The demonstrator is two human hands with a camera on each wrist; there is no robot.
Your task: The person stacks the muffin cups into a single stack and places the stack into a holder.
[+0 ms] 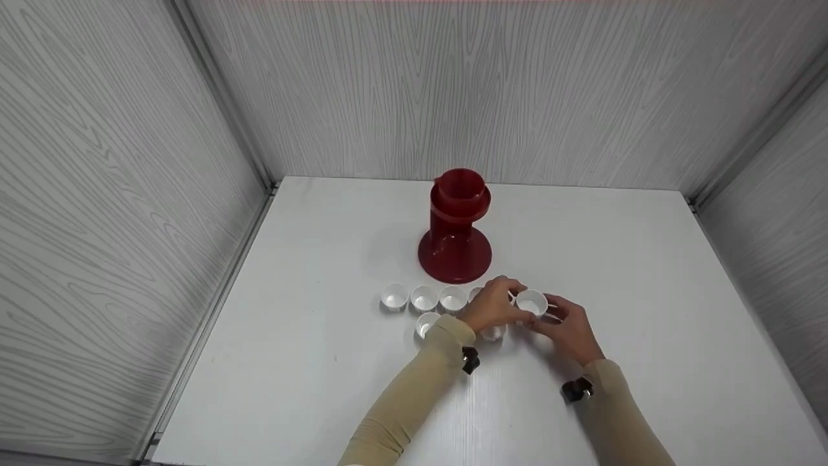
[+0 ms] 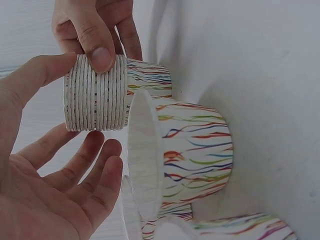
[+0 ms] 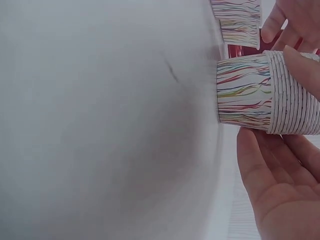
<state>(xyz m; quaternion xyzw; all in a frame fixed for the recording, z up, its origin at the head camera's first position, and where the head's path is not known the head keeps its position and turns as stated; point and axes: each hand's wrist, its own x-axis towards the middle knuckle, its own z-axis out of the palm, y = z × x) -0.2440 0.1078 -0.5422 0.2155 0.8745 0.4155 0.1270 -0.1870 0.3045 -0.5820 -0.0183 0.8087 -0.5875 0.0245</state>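
Note:
Both hands are at a stack of paper cups (image 1: 532, 303), white with wavy coloured stripes and thick rolled rims pressed close together. My right hand (image 1: 570, 329) grips the stack from the right, its thumb over the rims and fingers round the other side, as the right wrist view shows. From the left, my left hand (image 1: 493, 307) holds the open end of the stack, thumb tip and forefinger at the outermost rim. Its other fingers curve loosely beside the cups in the left wrist view. A single striped cup (image 2: 195, 150) stands close by that hand.
Single cups stand in a row on the white table (image 1: 291, 362), including a leftmost cup (image 1: 394, 297). In front are a cup (image 1: 426, 323) and another cup (image 1: 493, 333), partly behind the left arm. Behind them stands a red stand (image 1: 455, 255) with a round base and cup-shaped top.

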